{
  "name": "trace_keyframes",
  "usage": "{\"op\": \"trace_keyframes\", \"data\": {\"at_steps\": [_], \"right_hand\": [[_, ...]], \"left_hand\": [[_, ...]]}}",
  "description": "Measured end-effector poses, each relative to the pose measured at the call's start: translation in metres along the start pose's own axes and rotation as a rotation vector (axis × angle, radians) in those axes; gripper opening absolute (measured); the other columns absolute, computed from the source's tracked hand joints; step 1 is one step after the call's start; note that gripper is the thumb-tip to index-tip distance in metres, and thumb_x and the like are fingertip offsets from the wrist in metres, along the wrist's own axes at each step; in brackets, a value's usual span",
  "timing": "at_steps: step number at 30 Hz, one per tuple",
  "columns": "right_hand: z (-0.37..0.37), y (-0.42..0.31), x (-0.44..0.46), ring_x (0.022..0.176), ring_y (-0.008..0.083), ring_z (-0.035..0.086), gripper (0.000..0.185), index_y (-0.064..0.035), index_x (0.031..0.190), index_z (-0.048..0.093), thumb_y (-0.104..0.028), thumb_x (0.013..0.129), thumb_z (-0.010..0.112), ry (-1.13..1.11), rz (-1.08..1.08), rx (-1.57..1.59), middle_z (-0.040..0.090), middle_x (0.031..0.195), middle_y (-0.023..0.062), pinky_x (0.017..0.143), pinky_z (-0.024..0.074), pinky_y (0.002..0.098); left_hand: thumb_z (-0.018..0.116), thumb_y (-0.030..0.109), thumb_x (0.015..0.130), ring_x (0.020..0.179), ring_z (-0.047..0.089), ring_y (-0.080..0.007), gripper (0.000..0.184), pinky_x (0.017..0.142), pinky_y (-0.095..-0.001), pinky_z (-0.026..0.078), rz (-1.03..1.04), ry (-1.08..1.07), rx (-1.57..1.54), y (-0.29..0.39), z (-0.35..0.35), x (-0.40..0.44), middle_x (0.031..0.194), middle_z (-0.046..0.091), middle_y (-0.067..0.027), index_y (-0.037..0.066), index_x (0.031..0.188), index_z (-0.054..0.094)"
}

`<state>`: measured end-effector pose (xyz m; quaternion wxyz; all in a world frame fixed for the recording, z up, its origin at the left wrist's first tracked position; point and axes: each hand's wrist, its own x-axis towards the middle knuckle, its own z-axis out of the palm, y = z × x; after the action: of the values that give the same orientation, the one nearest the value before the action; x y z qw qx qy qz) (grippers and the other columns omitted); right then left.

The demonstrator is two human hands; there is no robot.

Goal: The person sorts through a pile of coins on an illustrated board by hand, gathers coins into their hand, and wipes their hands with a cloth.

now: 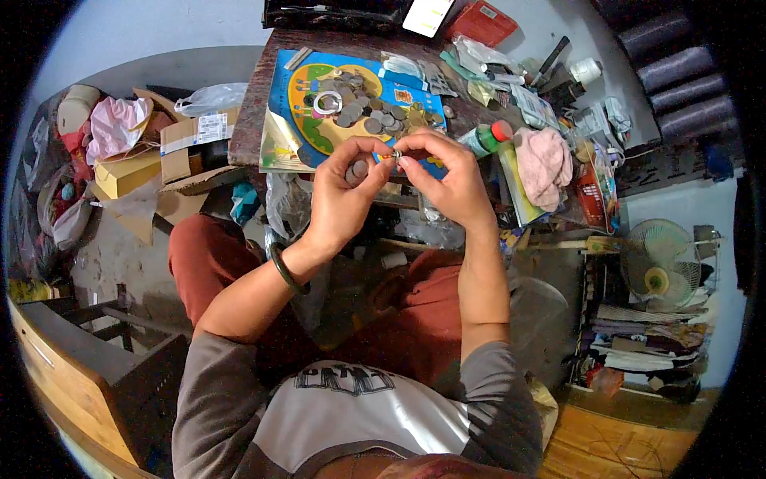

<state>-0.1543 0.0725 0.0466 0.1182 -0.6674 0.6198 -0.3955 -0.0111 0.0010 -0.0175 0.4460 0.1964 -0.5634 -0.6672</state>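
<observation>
Right, the left hand (345,190) and the right hand (447,177) meet at the table's (254,120) near edge, fingertips almost touching. Both are pinching, thumb against forefinger, on one small piece (396,154) caught between them; it's mostly covered by the fingers, so from here I can't tell what it is. A dark bangle (286,270) circles the left wrist. Just beyond the fingers, there's a heap of coins (349,116) spread across a bright blue picture board (282,84), and a pale ring-shaped thing (328,102) lies among them at the left. Over to the right hand's side, a green bottle (479,141) with a red cap leans near the board, and a crumpled pink cloth (542,166) sits just beside it. Below, red-brown trousers (203,259) show knees spread before the table.
</observation>
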Motion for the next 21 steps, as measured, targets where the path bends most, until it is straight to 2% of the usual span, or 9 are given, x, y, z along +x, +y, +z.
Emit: {"op": "trace_keyframes", "data": {"at_steps": [8, 12, 17, 20, 21], "right_hand": [[-0.0004, -0.0046, 0.0005, 0.084, 0.0278, 0.065, 0.013, 0.0010, 0.093, 0.063, -0.005, 0.081, 0.065, 0.022, -0.067, -0.065, 0.065, 0.091, 0.0135, 0.075, 0.0505, 0.0342], [0.0006, -0.0021, 0.0005, 0.083, 0.0264, 0.065, 0.014, 0.0016, 0.093, 0.063, -0.005, 0.081, 0.066, 0.034, -0.057, -0.061, 0.065, 0.090, 0.0131, 0.074, 0.0506, 0.0332], [0.0022, -0.0032, 0.0011, 0.082, 0.0241, 0.065, 0.014, 0.0019, 0.093, 0.063, -0.006, 0.082, 0.066, 0.030, -0.041, -0.045, 0.065, 0.091, 0.0126, 0.072, 0.0507, 0.0321], [0.0027, -0.0040, 0.0007, 0.083, 0.0189, 0.063, 0.013, 0.0026, 0.094, 0.063, -0.003, 0.082, 0.063, 0.029, -0.028, -0.036, 0.064, 0.090, 0.0106, 0.075, 0.0486, 0.0292], [0.0030, -0.0044, 0.0008, 0.084, 0.0210, 0.063, 0.013, 0.0022, 0.094, 0.063, -0.004, 0.082, 0.064, 0.032, -0.027, -0.029, 0.065, 0.090, 0.0113, 0.075, 0.0491, 0.0304]], "left_hand": [[0.063, 0.005, 0.088, 0.056, 0.025, 0.0018, 0.010, 0.048, -0.0179, 0.019, 0.008, -0.012, -0.041, -0.0047, 0.0014, -0.0015, 0.064, 0.035, 0.0124, 0.003, 0.097, 0.060], [0.063, 0.005, 0.089, 0.056, 0.026, 0.0018, 0.011, 0.049, -0.0176, 0.019, 0.008, -0.009, -0.028, -0.0035, 0.0010, -0.0018, 0.064, 0.036, 0.0121, 0.002, 0.099, 0.059], [0.061, 0.004, 0.089, 0.058, 0.030, 0.0018, 0.011, 0.049, -0.0169, 0.023, 0.011, 0.006, -0.031, -0.0015, 0.0008, -0.0019, 0.068, 0.044, 0.0101, 0.001, 0.099, 0.059], [0.061, 0.004, 0.090, 0.060, 0.034, 0.0019, 0.011, 0.050, -0.0163, 0.027, 0.015, 0.017, -0.076, 0.0017, 0.0031, -0.0025, 0.072, 0.049, 0.0080, 0.000, 0.100, 0.058], [0.060, 0.004, 0.090, 0.060, 0.036, 0.0019, 0.012, 0.051, -0.0161, 0.028, 0.015, 0.013, -0.035, 0.0011, 0.0019, -0.0025, 0.073, 0.051, 0.0070, 0.000, 0.101, 0.058]]}}
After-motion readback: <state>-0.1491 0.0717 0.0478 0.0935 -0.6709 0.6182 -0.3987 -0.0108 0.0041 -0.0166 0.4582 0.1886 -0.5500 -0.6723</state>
